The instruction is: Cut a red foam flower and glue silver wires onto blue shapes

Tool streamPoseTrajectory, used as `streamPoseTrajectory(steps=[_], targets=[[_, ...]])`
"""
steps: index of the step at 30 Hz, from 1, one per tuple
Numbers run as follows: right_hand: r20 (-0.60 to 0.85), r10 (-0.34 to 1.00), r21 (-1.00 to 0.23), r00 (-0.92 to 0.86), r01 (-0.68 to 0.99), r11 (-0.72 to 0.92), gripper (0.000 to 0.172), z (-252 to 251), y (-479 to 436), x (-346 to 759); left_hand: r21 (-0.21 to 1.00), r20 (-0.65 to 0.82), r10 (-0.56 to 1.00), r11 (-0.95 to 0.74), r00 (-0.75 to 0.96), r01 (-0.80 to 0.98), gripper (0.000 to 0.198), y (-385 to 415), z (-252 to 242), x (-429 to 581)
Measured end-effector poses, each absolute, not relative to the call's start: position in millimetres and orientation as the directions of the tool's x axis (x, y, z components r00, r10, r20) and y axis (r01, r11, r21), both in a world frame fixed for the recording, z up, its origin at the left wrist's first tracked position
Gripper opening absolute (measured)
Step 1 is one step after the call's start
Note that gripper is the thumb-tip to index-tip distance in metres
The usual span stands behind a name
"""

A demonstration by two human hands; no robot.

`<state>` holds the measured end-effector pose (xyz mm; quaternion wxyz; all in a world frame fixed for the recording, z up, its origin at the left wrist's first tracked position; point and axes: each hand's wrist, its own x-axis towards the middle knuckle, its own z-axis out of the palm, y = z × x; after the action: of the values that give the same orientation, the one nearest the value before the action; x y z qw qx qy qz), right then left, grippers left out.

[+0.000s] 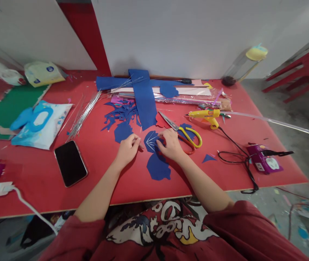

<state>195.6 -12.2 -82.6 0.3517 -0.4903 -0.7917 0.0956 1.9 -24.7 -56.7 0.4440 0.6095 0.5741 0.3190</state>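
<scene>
In the middle of the red table lies a rounded blue cut-out (150, 139), with several thin pale wires fanned across it. The fingers of my right hand (172, 144) close on its right edge, where the wire ends reach. To its left my left hand (129, 148) has thumb and forefinger pinched together. A small thing may be between these fingertips; I cannot make it out. Other blue cut-outs lie close by, one below (158, 168) and one behind my left hand (123, 131). Scissors (188, 134) with yellow and red handles rest open beyond my right hand.
Behind are a blue strip (143, 98), blue scraps (121, 112) and a wire bundle (85, 116). At right lie a yellow glue gun (207, 115) with its cord and a purple power socket (265, 159). A phone (71, 163) and wipes pack (44, 123) lie left.
</scene>
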Motion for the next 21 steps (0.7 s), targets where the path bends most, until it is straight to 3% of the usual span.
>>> streamPoseTrajectory(steps=[10, 21], targets=[[0.215, 0.776, -0.369, -0.592, 0.687, 0.626, 0.026, -67.3, -14.9, 200.7, 0.770, 0.003, 0.944, -0.213, 0.330, 0.602, 0.022, -24.6, -63.8, 4.6], [0.131, 0.741, -0.374, -0.659, 0.659, 0.652, 0.034, -64.0, -11.0, 213.2, 0.834, -0.049, 0.947, -0.137, 0.318, 0.535, 0.021, -24.2, -66.4, 3.9]])
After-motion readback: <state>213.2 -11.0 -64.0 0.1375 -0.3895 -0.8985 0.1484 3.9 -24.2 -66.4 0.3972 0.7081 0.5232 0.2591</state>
